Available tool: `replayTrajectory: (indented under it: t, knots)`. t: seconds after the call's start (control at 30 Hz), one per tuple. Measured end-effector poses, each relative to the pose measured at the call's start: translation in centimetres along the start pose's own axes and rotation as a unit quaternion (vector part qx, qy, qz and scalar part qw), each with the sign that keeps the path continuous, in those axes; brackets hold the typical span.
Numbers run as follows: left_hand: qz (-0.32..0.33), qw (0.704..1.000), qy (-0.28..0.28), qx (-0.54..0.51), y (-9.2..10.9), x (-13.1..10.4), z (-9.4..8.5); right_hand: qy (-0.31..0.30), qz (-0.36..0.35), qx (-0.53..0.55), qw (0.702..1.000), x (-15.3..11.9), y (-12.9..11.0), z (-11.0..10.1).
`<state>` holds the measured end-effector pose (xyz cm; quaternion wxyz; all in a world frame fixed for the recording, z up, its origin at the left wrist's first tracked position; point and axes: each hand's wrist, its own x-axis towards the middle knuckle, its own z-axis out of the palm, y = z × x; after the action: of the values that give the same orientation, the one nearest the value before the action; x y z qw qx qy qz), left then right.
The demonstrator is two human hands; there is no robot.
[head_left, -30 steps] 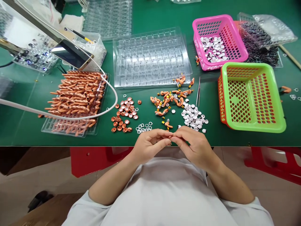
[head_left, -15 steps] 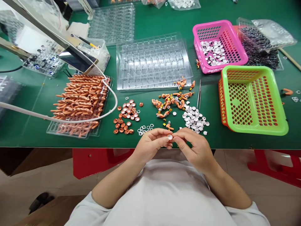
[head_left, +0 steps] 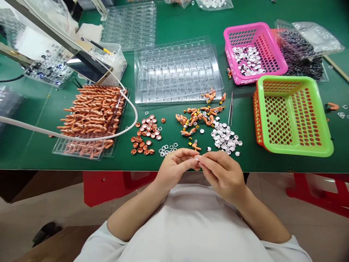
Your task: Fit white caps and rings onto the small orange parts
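At the table's front edge, my left hand (head_left: 172, 168) pinches a small round cap (head_left: 196, 157) with a white inside, mostly covered by fingertips now. My right hand (head_left: 225, 175) is closed, its thumb and fingertips pressed against the same cap; whether they grip another small part is hidden. Just beyond the hands lie loose white rings (head_left: 167, 150), orange cups with white insides (head_left: 148, 127), and a heap of white round caps (head_left: 225, 137). Orange curved pieces with yellow bits (head_left: 195, 118) are scattered between them.
Tweezers (head_left: 231, 109) lie right of the orange pieces. A green basket (head_left: 313, 149) and a pink basket (head_left: 282, 67) stand at the right. Clear trays (head_left: 178, 72) lie behind. A white cable (head_left: 133, 112) loops over stacked orange parts (head_left: 92, 109) at the left.
My right fingers have moved over the cap, covering more of its white face. The left hand keeps its pinch in nearly the same place.
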<state>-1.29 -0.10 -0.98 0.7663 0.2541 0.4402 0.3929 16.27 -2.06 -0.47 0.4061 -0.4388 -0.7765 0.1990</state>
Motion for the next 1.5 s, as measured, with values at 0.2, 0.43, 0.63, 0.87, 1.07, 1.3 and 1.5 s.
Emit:
replayTrajectory:
  t: [0.2,0.43,0.63,0.87,1.07,1.3,1.5]
  knots:
    - [0.031,0.999,0.002,0.036,-0.6,-0.1,-0.2,-0.001,-0.051,-0.056,0.997,0.0,0.2,0.0]
    - [0.055,0.995,0.027,0.080,-0.7,-0.6,0.1,0.012,-0.069,-0.073,0.995,-0.4,0.1,0.6]
    - [0.067,0.992,0.055,0.096,-0.5,-1.1,0.3,0.037,-0.075,-0.049,0.995,-0.6,0.0,1.4]
    - [0.053,0.995,0.028,0.080,-0.1,-1.2,0.1,0.034,-0.050,-0.004,0.998,-0.8,0.1,1.4]
    - [0.046,0.997,0.022,0.062,0.0,-1.0,-0.3,0.056,0.058,0.069,0.994,-1.0,0.3,-0.4]
    - [0.079,0.988,0.101,0.088,0.7,-1.2,-2.0,0.095,0.157,-0.072,0.980,-2.3,2.1,-4.7]
    - [0.096,0.981,0.122,0.114,0.9,-1.2,-2.3,-0.014,0.108,-0.098,0.989,-2.1,2.3,-2.6]
